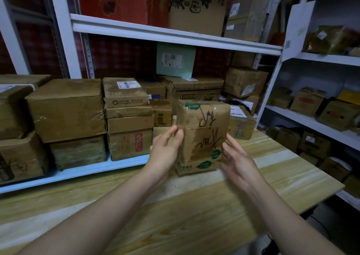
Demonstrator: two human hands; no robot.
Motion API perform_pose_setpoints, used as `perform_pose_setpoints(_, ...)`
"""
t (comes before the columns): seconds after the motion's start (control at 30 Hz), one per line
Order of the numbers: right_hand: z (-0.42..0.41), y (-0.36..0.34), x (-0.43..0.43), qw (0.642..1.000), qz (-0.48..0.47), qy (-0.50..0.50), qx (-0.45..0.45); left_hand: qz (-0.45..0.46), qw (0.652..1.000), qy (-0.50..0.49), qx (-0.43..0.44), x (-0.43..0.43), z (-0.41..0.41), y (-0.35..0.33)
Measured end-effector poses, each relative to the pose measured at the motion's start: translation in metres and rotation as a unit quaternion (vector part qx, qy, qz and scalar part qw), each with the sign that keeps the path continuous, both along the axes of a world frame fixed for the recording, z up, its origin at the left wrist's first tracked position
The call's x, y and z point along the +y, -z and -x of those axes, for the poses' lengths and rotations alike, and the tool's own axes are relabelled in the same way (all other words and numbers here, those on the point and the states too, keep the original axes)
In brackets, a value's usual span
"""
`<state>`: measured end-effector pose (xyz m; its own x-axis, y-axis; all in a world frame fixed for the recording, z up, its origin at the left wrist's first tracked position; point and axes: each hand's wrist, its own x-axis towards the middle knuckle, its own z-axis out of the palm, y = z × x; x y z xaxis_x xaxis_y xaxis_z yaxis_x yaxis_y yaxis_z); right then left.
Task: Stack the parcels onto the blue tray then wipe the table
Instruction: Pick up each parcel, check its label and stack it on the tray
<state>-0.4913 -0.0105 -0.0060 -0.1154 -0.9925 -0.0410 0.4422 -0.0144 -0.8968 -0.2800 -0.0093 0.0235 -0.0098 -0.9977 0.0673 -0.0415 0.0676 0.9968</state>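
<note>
Cardboard, taped and scrawled with marker, the parcel is standing upright at my 12 o'clock over the wooden tabletop. Whether its base is touching the wood I cannot tell. My left grip is pinching its left edge, thumb in front. My right grip is pressing flat against the right side, fingers fairly straight. I am aiming for the blue tray at 10 o'clock, which is carrying stacked boxes. The tape is looking slick, so I am judging that an even squeeze from both sides matters. I am also looking for a flat box top that should seat it squarely.
</note>
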Motion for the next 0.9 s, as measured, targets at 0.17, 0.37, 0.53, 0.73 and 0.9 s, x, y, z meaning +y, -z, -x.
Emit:
perform_pose_setpoints(0.17, -0.0012, -0.0025, 0.0020, 0.998, 0.012, 0.000, 0.065, -0.053, 0.997, 0.020, 0.047, 0.0000, 0.0011, -0.0051)
perform_pose_setpoints(0.37, -0.0035, -0.0065, 0.0055, 0.991, 0.006, 0.011, 0.131, -0.076, 0.991, 0.004, 0.114, -0.0006, 0.0024, -0.0042)
perform_pose_setpoints(0.53, -0.0020, -0.0069, 0.0046, 0.995, -0.028, 0.026, 0.090, -0.081, 0.987, 0.021, 0.140, -0.0017, -0.0008, -0.0011)
perform_pose_setpoints(0.73, -0.0044, -0.0083, 0.0055, 0.999, -0.023, -0.021, -0.007, -0.086, 0.983, 0.023, 0.158, -0.0017, -0.0006, 0.0020)
perform_pose_setpoints(0.9, -0.0030, -0.0028, 0.0030, 0.999, -0.008, -0.041, -0.005, -0.070, 0.985, 0.008, 0.158, 0.0004, -0.0003, 0.0014)
